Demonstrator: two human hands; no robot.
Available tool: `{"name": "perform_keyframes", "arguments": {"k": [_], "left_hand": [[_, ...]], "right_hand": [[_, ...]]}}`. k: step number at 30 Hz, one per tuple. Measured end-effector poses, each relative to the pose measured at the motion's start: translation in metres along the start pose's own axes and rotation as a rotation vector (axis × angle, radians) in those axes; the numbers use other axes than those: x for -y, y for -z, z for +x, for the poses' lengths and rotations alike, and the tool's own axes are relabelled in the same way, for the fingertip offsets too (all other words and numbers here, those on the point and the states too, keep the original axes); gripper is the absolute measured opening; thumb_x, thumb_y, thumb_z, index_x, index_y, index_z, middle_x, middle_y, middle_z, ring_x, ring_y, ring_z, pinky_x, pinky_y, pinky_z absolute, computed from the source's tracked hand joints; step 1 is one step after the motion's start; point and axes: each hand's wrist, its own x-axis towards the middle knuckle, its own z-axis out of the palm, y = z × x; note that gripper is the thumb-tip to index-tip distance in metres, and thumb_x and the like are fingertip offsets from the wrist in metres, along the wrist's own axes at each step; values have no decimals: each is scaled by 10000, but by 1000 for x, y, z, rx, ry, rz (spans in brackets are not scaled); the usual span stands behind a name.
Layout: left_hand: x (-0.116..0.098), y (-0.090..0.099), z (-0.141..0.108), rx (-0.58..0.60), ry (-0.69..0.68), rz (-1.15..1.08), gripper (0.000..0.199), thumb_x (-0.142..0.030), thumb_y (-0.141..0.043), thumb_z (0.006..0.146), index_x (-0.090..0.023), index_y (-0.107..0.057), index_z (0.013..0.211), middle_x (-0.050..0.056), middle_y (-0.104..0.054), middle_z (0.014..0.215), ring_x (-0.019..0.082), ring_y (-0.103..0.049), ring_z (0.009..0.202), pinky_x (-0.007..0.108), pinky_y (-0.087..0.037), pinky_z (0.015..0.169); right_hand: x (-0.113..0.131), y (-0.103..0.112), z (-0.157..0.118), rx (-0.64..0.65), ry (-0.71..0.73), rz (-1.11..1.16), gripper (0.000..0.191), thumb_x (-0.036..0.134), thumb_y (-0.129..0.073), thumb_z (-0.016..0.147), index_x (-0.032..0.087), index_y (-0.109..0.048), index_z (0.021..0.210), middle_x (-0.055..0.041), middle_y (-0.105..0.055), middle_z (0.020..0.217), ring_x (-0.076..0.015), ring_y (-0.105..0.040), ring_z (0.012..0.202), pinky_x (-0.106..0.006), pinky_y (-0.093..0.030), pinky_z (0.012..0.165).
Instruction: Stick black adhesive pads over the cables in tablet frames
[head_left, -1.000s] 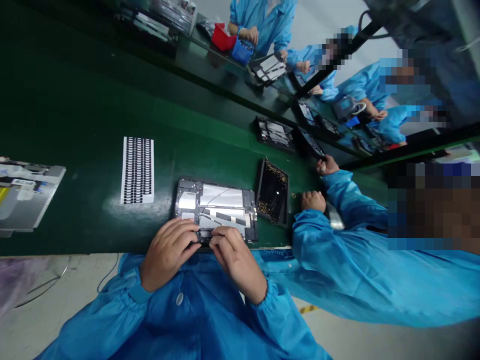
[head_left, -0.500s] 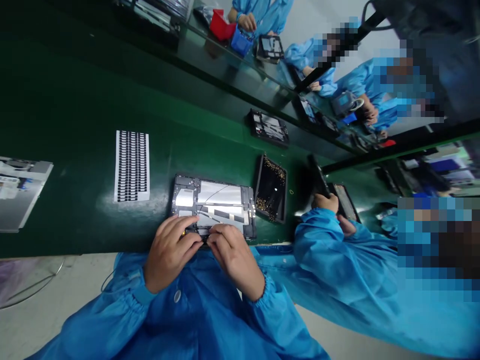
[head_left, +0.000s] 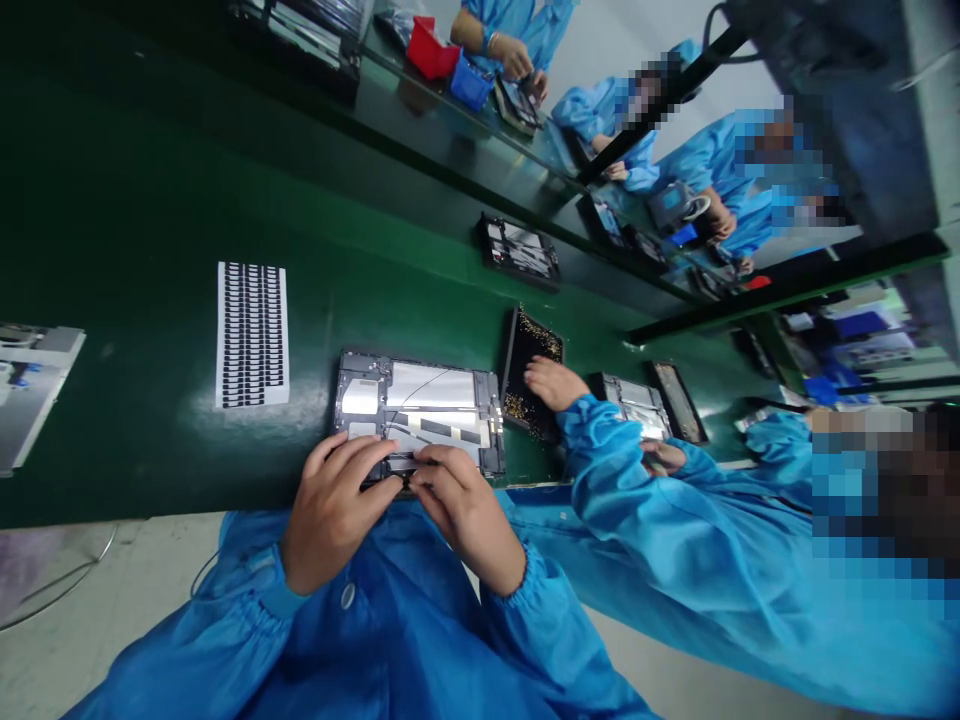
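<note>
Lying flat on the dark green belt surface [head_left: 150, 420], the open grey tablet housing with silver foil panels and thin black cables [head_left: 417, 411] is worked at its near edge, close to the belt's lip. The left hand [head_left: 330, 510] is spread on the near left of the housing, fingers curled down onto a small dark part; the right hand [head_left: 461, 505] is pinched beside it, fingertips meeting the left's over the same spot. Whether a loose piece is actually gripped between them cannot be told, as the fingers cover it.

Several risks are judged from this layout. The housing sits just beside the near lip, so a push toward the body could slide it off the surface. The thin cables running across the foil lie just beyond the fingertips and could be snagged or pulled loose by a careless finger. Too much pressure on a small connector could bend or misseat it.

Just right of the housing a black tray scattered with tiny gold screws [head_left: 531, 375] is being reached into by a co-worker's hand [head_left: 551, 383]; a bump from that blue sleeve could shift the housing. The white sheet of black adhesive strips [head_left: 252, 334] lies to the far left, well apart.
</note>
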Motion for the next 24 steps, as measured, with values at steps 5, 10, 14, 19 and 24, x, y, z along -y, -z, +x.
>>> {"name": "perform_keyframes", "arguments": {"k": [5,10,14,19,24], "left_hand": [[-2,-2,3,-6,11,-41,77,-202,-608,953,-231,-677,935,18,-702,1203,213,-626,1154,432,-388,1077],[-4,-3,8,-2,38,-69,48,-211,-624,949,-231,-666,936,6,-712,1143,213,-627,1129,422,-394,1040],[-4,-3,9,26,54,-78,72,-217,-617,954,-243,-676,921,-4,-711,1140,212,-619,1129,420,-391,1023],[-4,-3,9,20,60,-82,89,-224,-614,956,-250,-680,902,-13,-713,1126,206,-620,1112,413,-393,1012],[-3,-3,8,30,39,-81,96,-218,-613,955,-265,-685,910,-21,-707,1143,216,-610,1133,421,-390,1009]], "right_hand": [[-8,-1,-11,-117,-51,106,149,170,-611,962,220,-617,1103,-78,-619,1035,-196,-631,995,-329,-560,857],[-10,-8,-11,-105,-49,67,113,205,-633,960,208,-629,1072,-71,-640,1005,-203,-616,970,-352,-525,841],[-12,-10,-9,-86,-50,39,64,211,-609,976,212,-631,1037,-64,-656,996,-207,-606,953,-360,-498,827],[-11,-8,-9,-68,-40,14,60,214,-591,988,210,-629,1034,-62,-670,999,-207,-599,945,-358,-487,817],[-9,-6,-7,-71,-33,-8,63,205,-582,992,204,-633,1030,-67,-678,999,-203,-600,941,-356,-492,813]]}}
